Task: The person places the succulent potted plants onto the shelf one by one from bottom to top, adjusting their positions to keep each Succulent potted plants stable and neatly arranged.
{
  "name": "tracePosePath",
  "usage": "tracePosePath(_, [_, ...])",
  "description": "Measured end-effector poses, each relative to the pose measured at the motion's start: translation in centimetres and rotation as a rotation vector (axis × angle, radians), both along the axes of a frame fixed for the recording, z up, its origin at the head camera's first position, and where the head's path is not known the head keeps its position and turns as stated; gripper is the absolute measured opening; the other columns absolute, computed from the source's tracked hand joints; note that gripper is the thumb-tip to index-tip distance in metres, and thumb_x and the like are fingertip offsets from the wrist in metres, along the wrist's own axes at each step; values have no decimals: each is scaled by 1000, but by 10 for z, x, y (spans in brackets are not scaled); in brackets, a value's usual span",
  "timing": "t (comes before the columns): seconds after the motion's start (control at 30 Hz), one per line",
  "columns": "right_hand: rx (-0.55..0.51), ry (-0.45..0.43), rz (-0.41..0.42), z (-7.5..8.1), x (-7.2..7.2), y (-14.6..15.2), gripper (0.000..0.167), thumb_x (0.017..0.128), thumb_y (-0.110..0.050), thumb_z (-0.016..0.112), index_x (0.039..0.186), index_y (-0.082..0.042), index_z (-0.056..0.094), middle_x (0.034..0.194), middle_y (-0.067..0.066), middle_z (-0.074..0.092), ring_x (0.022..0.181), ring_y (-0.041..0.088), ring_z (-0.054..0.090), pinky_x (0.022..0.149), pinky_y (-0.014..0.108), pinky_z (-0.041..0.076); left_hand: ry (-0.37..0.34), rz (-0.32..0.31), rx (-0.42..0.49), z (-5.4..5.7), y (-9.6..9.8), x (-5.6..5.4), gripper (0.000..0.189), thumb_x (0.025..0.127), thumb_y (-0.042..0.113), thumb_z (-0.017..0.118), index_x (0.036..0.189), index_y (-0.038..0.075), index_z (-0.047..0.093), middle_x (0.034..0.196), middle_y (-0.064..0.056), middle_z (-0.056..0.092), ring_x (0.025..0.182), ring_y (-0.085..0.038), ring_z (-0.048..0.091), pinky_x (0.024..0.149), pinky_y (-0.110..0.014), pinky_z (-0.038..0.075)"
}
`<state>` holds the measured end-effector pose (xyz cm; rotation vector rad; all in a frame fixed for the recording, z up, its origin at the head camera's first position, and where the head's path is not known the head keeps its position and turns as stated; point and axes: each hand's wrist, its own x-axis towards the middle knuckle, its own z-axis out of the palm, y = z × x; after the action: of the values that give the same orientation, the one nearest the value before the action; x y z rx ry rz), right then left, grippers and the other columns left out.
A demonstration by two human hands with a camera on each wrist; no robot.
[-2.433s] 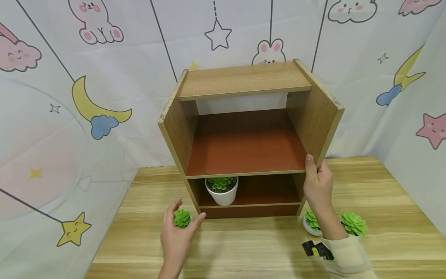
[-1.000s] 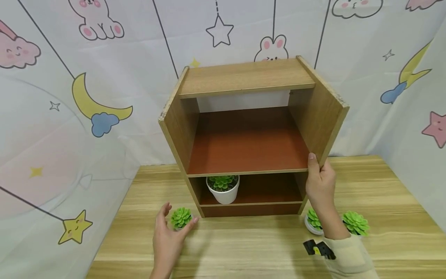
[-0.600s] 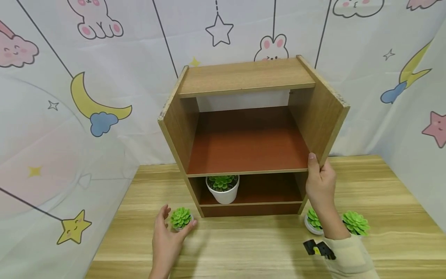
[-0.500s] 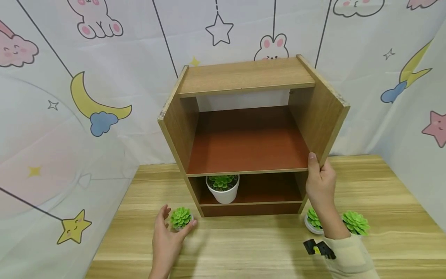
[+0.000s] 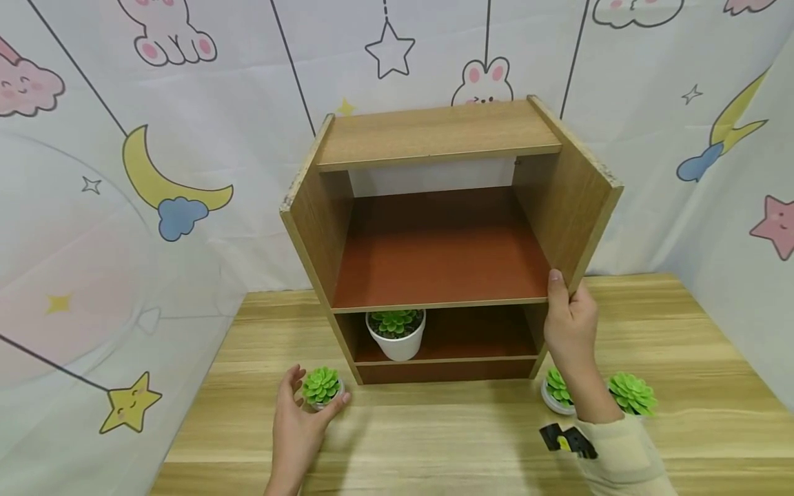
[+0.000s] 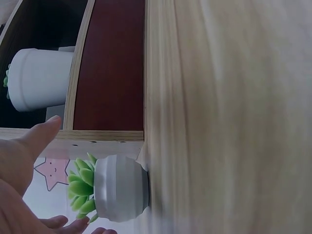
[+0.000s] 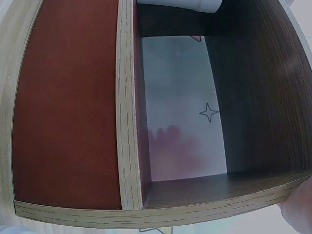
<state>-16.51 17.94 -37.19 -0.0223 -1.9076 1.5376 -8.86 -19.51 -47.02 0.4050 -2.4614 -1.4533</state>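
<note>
A small wooden shelf unit point(image 5: 443, 248) with reddish-brown boards stands at the back of the table. My right hand point(image 5: 571, 331) grips the front edge of its right side panel, thumb on the inner face; in the right wrist view only a bit of the hand point(image 7: 298, 209) shows. My left hand point(image 5: 296, 427) is spread beside a small potted succulent point(image 5: 322, 387), thumb on one side and fingers on the other. In the left wrist view that ribbed pot point(image 6: 122, 187) stands on the table, with the fingers near its leaves and not closed round it.
A larger white-potted succulent point(image 5: 399, 337) stands at the left in the lower compartment. Two more small succulents, one point(image 5: 558, 393) nearer the unit and another point(image 5: 631, 396) further right, are partly hidden by the right arm. A patterned cloth point(image 5: 248, 103) hangs behind the wooden table point(image 5: 434, 441).
My left hand has moved left and slightly down, coming around the small succulent at the left, then holding nearly still. The right hand keeps its grip on the side panel.
</note>
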Motion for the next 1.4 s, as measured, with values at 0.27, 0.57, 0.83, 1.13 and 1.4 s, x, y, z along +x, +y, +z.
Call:
tracePosePath(0.27, [4, 5, -2, 0, -1, 0, 36, 104, -23, 50, 123, 5, 64, 111, 13, 66, 101, 7, 56, 84, 21, 42, -19, -11, 61, -1, -1, 0, 111, 68, 30, 92, 150, -1, 25, 144, -24, 37, 119, -46, 48, 97, -51, 43])
tracePosePath(0.57, [4, 10, -12, -1, -1, 0, 37, 104, -23, 50, 118, 7, 65, 106, 13, 67, 97, 7, 57, 82, 21, 42, -33, -27, 112, -3, -2, 0, 110, 70, 24, 91, 151, -4, 23, 146, -29, 34, 123, -47, 45, 97, -50, 44])
tracePosePath(0.83, [10, -3, -12, 0, -1, 0, 37, 104, -24, 49, 120, 5, 64, 107, 15, 67, 97, 7, 57, 82, 21, 42, -56, -34, 122, -4, -3, 0, 108, 72, 25, 90, 151, -3, 22, 147, -28, 32, 122, -46, 46, 96, -50, 44])
tracePosePath(1.13, [12, -2, -10, -2, -1, 0, 37, 104, -24, 50, 124, 4, 64, 111, 13, 67, 100, 6, 57, 84, 20, 42, -55, -37, 120, -2, -5, 1, 106, 71, 21, 91, 149, -6, 24, 145, -30, 35, 124, -47, 44, 99, -51, 42])
tracePosePath(1.4, [8, 9, -11, -1, -1, 0, 36, 104, -23, 50, 124, 4, 64, 110, 14, 67, 99, 6, 57, 84, 20, 42, -53, -48, 127, -4, -7, -1, 103, 70, 15, 91, 147, -8, 26, 144, -30, 37, 124, -47, 45, 98, -49, 43])
